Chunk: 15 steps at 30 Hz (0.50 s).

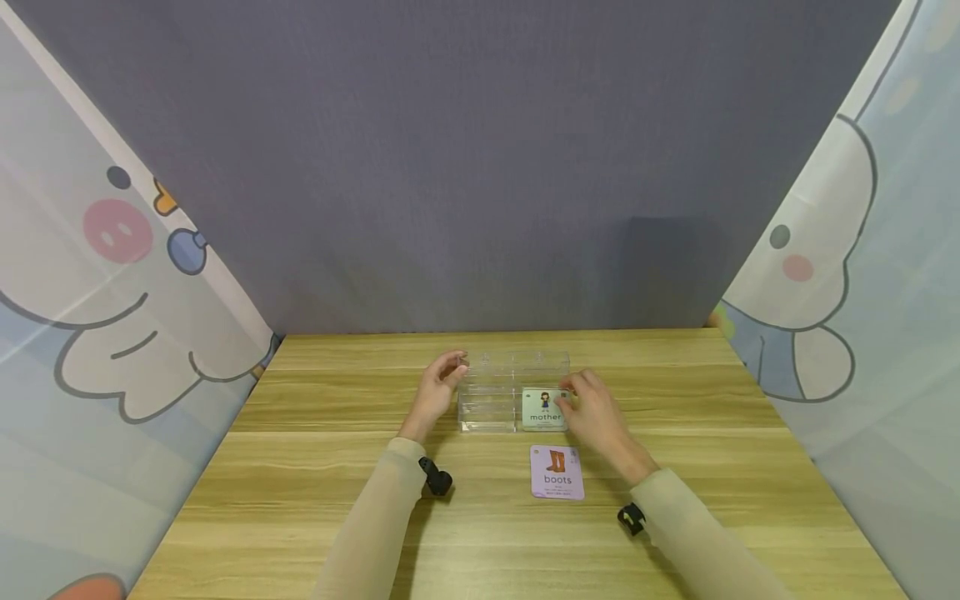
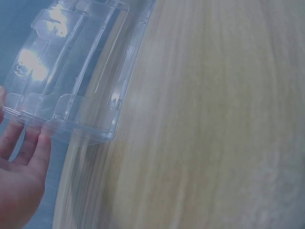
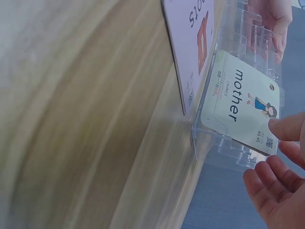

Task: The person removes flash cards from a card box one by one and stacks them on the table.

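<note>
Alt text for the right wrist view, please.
A right hand pinches one corner of a pale green "mother" flashcard in a clear plastic rack, which a left hand grips at its far end. A lilac "boots" flashcard lies on the wood-grain table.

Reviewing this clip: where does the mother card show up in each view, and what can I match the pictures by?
Head: the mother card is just right of centre, below the middle.
Left wrist: not in it.
Right wrist: right of centre, its word turned sideways.
Shared landmark: the clear holder, near centre in head, upper left in left wrist, upper right in right wrist.
</note>
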Tool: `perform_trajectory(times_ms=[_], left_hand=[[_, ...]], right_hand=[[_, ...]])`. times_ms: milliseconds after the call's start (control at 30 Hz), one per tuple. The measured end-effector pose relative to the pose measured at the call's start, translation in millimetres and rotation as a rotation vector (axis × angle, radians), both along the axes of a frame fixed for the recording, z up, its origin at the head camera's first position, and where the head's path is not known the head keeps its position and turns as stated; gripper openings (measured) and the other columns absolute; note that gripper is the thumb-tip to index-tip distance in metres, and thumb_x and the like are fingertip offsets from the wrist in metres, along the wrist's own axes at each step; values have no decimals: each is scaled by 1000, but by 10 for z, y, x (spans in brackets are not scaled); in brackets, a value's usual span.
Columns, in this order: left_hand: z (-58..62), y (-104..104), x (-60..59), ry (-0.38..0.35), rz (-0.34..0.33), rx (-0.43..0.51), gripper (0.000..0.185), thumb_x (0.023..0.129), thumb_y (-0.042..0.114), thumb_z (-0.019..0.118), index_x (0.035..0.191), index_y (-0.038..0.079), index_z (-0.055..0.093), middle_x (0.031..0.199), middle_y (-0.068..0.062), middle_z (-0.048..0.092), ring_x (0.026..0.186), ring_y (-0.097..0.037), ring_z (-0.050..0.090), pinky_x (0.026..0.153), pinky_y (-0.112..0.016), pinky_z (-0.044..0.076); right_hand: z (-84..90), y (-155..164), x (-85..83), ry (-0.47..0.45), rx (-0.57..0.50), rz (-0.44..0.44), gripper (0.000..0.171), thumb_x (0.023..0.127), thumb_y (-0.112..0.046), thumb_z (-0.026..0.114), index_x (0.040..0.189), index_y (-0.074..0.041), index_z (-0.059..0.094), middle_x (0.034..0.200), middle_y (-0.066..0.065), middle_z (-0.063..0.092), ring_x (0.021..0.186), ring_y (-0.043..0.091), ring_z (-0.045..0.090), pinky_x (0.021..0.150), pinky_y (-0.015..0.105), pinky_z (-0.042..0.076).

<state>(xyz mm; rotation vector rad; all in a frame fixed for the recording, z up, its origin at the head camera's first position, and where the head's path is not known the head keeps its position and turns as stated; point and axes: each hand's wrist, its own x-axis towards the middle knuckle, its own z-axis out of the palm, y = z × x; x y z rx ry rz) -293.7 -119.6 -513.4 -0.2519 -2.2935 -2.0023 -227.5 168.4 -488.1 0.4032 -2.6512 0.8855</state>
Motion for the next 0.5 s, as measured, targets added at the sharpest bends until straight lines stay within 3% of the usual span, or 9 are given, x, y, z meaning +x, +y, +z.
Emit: perform_trajectory(times_ms=[500], left_hand=[[-14,13,-16,-9,-1,-2,30,103,11,61,133,7,63,121,-13,66,113,-26,59,98,-41,47]], right_hand=[[-28,-23,-20,-4,22,1,24,88,-5,79,109,0,70,102,8,59,87,20,58,70,33,53]])
